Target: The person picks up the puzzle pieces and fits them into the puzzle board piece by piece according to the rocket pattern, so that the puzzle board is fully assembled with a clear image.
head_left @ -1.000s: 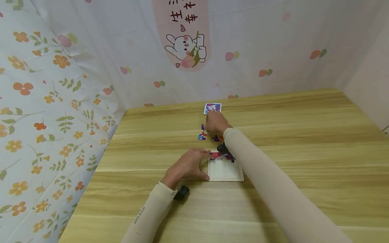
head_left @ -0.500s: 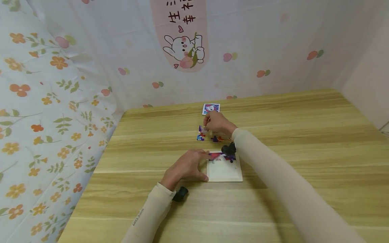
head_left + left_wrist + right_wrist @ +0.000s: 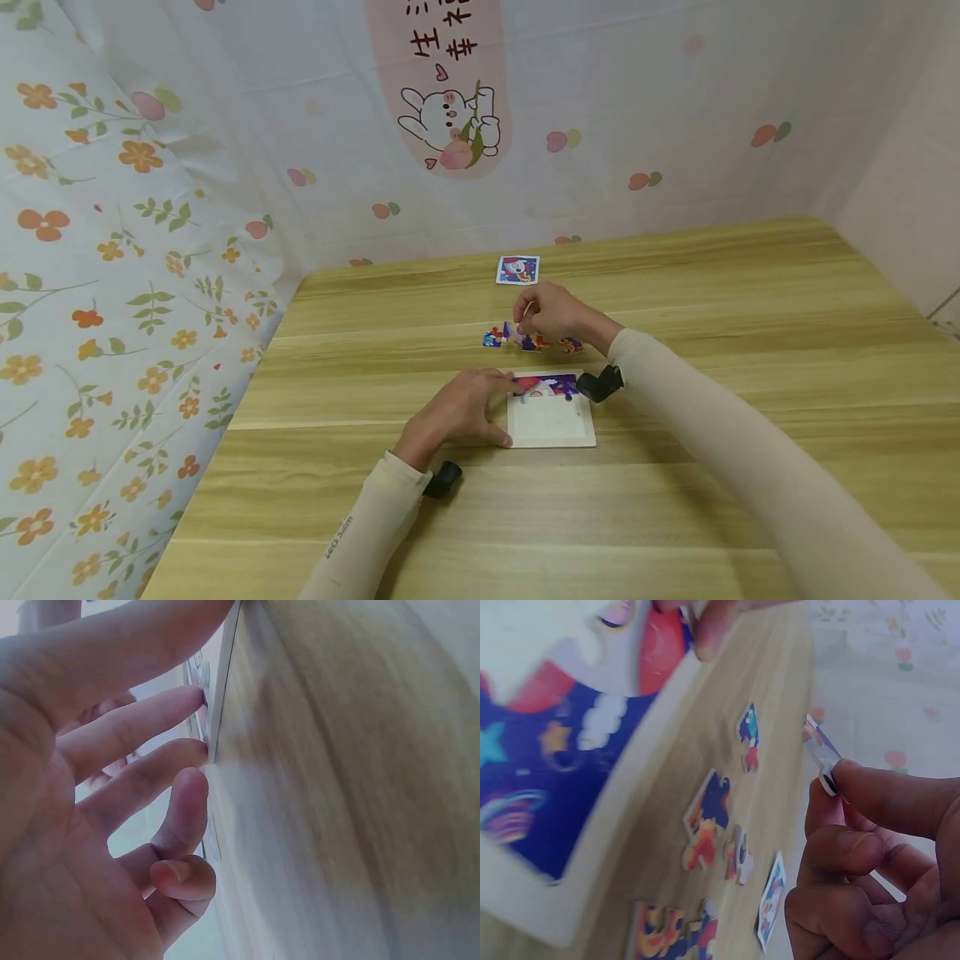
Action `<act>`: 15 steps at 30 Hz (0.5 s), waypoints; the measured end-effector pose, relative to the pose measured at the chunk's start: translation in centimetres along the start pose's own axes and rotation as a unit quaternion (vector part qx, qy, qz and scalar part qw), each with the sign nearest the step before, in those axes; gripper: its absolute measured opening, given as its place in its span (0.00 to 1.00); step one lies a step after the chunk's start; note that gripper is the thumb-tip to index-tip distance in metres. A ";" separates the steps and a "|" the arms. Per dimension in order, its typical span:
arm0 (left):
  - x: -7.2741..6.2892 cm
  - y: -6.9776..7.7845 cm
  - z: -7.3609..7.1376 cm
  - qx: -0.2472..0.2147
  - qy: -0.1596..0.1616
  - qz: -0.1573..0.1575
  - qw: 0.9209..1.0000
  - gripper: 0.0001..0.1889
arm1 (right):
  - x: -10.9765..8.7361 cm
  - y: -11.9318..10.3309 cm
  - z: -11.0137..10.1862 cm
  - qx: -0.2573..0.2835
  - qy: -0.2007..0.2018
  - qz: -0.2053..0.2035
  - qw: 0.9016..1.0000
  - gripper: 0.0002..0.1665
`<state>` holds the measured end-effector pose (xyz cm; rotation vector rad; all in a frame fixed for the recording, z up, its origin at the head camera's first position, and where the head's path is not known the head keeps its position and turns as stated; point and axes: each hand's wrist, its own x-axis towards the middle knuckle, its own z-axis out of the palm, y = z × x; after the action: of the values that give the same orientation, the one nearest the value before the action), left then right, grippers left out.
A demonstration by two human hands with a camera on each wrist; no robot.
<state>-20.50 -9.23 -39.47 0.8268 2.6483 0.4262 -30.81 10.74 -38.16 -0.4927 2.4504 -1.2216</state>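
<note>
My left hand (image 3: 459, 408) rests at the left side of a white puzzle tray (image 3: 547, 427), thumb at its near corner and fingertips by its upper left part. In the left wrist view, the extended fingers (image 3: 142, 724) touch the tray's edge, while others bend loosely. Fitted jigsaw pieces (image 3: 551, 385) fill the tray's far strip, in red, white and purple. Beyond the tray, my right hand (image 3: 555, 308) pinches a jigsaw piece (image 3: 826, 776) between thumb and fingers, raised over loose pieces. Its printed face is seen edge-on in the right wrist view.
Several loose jigsaw pieces (image 3: 492, 337) lie on the wooden table (image 3: 360, 350) between tray and card. A small picture card (image 3: 517, 269) with a white figure lies near the back edge. Behind the table hangs a printed curtain (image 3: 600, 108).
My right hand has drawn away from the picture card, to the right and slightly nearer, lifting a pinched piece; more of the card and the fitted strip shows. My left hand stays at the tray.
</note>
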 end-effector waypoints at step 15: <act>-0.3 -0.5 0.2 -0.041 0.015 -0.006 0.999 0.42 | -3.3 1.1 -0.3 0.051 -0.060 -0.002 0.997 0.05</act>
<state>-20.43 -9.75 -39.73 0.7861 2.6418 0.5434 -28.24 13.02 -38.38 -0.5267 2.2769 -1.2734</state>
